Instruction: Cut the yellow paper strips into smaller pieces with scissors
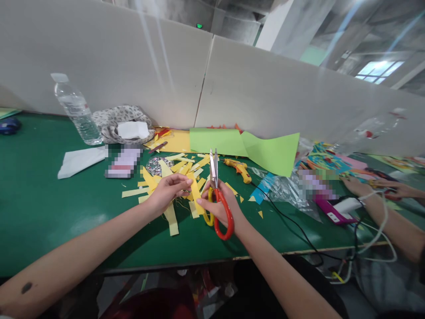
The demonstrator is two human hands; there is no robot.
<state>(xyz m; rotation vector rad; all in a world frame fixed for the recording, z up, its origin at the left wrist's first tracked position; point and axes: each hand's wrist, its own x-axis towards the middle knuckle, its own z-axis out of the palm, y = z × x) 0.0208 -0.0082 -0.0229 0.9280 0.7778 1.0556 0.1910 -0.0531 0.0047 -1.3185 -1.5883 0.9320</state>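
My left hand [168,191] pinches the upper end of a yellow paper strip [196,195]. The thumb of my right hand [222,204] rests against the strip's lower part. That same hand also grips a pair of scissors [224,221] with red and yellow handles, the blades pointing up and away from me, only slightly apart. Under and around both hands lies a loose pile of yellow paper strips [171,220] and small offcuts. Just behind the pile sits a round patch of glittery sequins [158,166], partly covered by strips.
A yellow glue gun [239,169] with a black cord lies right of the scissors. Green paper [217,142] stands along the partition [159,66]. At left are a water bottle [79,110] and a phone [124,160]. A co-worker's hands [392,188] are at far right, near cables.
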